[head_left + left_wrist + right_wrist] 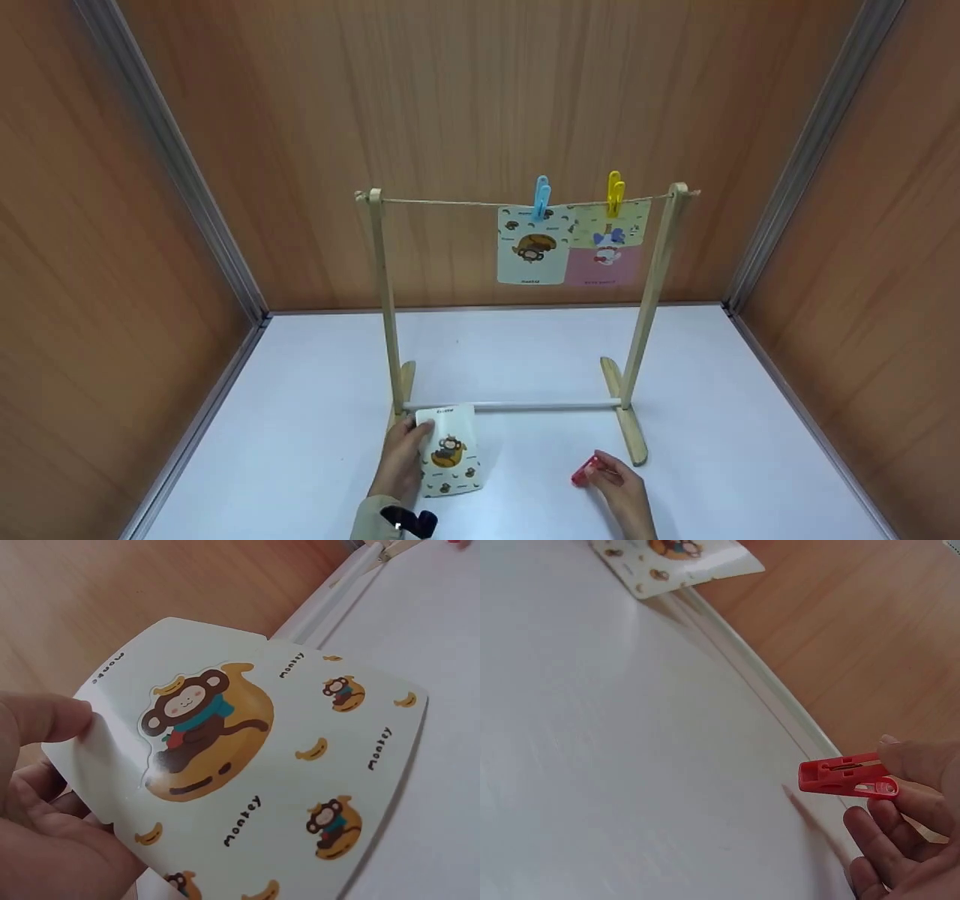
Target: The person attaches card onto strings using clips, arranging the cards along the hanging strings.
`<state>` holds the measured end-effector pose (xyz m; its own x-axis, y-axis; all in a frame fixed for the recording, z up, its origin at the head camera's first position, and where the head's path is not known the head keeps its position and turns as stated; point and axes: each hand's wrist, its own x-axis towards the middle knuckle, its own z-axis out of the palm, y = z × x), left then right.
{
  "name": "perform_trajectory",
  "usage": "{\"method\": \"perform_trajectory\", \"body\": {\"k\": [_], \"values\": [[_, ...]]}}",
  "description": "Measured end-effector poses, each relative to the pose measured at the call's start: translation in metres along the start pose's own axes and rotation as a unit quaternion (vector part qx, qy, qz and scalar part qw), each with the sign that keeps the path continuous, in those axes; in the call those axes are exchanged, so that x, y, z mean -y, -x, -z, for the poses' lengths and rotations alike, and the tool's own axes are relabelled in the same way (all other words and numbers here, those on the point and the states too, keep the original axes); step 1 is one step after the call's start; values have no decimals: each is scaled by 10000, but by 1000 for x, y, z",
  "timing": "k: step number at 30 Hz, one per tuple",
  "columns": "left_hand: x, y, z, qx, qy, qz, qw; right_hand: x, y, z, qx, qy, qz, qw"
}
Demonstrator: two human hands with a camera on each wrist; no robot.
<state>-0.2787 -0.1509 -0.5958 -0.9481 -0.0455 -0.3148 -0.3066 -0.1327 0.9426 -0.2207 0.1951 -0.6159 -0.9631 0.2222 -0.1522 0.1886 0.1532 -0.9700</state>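
Note:
My left hand [403, 461] pinches a pale card [450, 452] by its side edge, thumb on the printed face. A monkey on a banana is pictured on this card [202, 735], with small bananas and monkeys around it. Off to the right, my right hand [621, 491] holds a red clothespin [847, 775] by its handle end between thumb and fingers. Behind both hands stands a wooden rack with a string [442, 202]. A blue clothespin [541, 197] holds a monkey card [531, 246] on the string, and a yellow clothespin [615, 193] holds a green and pink card [604, 259] beside it.
The rack's left post [386, 307] and right post [651, 300] rise from wooden feet, joined low down by a white bar [547, 406]. It stands on a white table [262, 450]. Wooden panels [450, 90] enclose the back and both sides.

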Motion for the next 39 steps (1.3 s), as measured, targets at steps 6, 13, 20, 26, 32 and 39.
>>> {"method": "perform_trajectory", "body": {"k": [6,13,20,26,32,39], "values": [[-13,-1,-6,-328,-120,-333,9988,12,1,0,252,-337,-48,9991],[-27,-2,-13,-600,-145,-487,9969,29,-2,-5,108,-15,-101,9999],[-41,-3,-16,-644,-62,-639,9959,47,-5,-10,281,57,312,9991],[-60,-2,-19,-636,-124,-1025,9926,66,-8,-15,423,154,680,9967],[-78,-2,-21,-612,-186,-1213,9905,87,-11,-19,603,-16,1002,9931],[-96,1,-24,-587,-203,-1418,9879,108,-12,-24,740,-132,1219,9897]]}}
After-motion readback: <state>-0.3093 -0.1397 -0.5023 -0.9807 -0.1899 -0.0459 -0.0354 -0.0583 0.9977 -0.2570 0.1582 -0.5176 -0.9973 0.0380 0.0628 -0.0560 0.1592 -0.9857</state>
